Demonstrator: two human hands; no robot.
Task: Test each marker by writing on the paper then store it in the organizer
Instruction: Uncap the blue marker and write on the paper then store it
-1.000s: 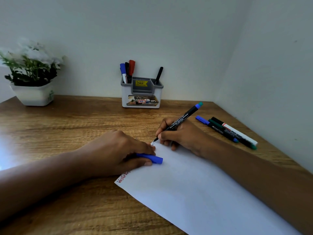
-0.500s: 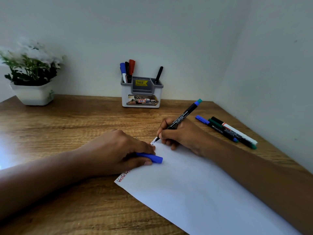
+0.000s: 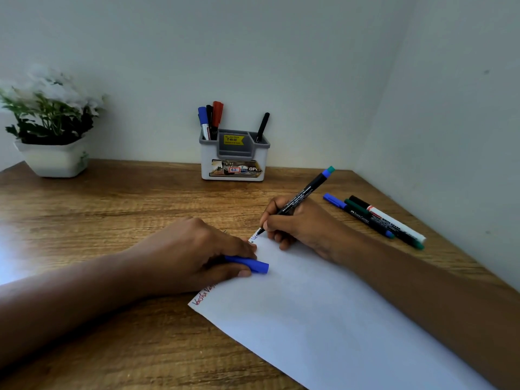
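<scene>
My right hand [image 3: 298, 223] grips a thin black marker [image 3: 302, 194] with a blue end, its tip pressed on the far corner of the white paper [image 3: 323, 313], where small blue letters show. My left hand [image 3: 197, 254] rests on the paper's left edge and holds the marker's blue cap [image 3: 250, 264]. Red writing runs along that edge below my left hand. The grey and white organizer [image 3: 235, 156] stands at the back by the wall. It holds blue, black and red markers on its left side and one black pen on its right.
Three more markers [image 3: 377, 219] lie side by side on the wooden desk [image 3: 98, 218] to the right, close to the side wall. A white pot with a flowering plant [image 3: 53, 128] stands at the back left corner.
The marker tip has crept slightly along the paper's corner, leaving a few blue letters. My left hand has stayed put with the cap.
</scene>
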